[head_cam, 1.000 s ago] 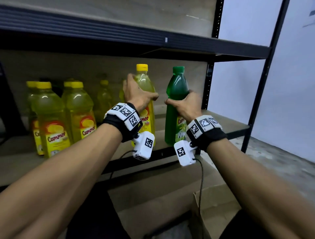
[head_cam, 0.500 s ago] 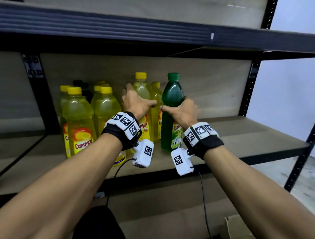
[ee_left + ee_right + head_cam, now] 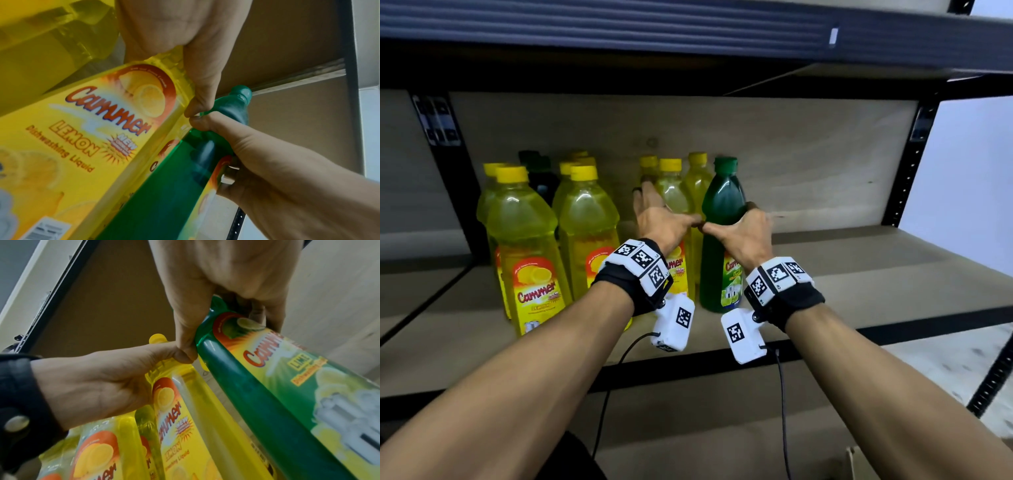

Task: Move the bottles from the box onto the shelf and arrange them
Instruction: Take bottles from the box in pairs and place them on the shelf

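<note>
My left hand [image 3: 661,219] grips a yellow lemon dish-liquid bottle [image 3: 674,202] around its shoulder; the bottle stands upright on the wooden shelf [image 3: 859,274]. Right beside it my right hand [image 3: 743,229] grips a green lime bottle [image 3: 722,192], also upright on the shelf. The two thumbs touch between the bottles, as the left wrist view shows for the left hand [image 3: 197,91] and the green bottle [image 3: 176,186]. In the right wrist view the right hand [image 3: 216,308] wraps the green bottle [image 3: 267,402], next to the yellow bottle [image 3: 176,410].
Several more yellow bottles [image 3: 527,240] and a dark one [image 3: 541,178] stand in rows to the left on the same shelf. The upper shelf's dark beam [image 3: 688,31] hangs close overhead. A black upright [image 3: 904,164] bounds the right end. A cardboard box corner [image 3: 859,462] shows bottom right.
Both hands have carried their bottles deeper onto the shelf and leftward toward the standing rows. The bottles now stand closer together, with the thumbs touching.
</note>
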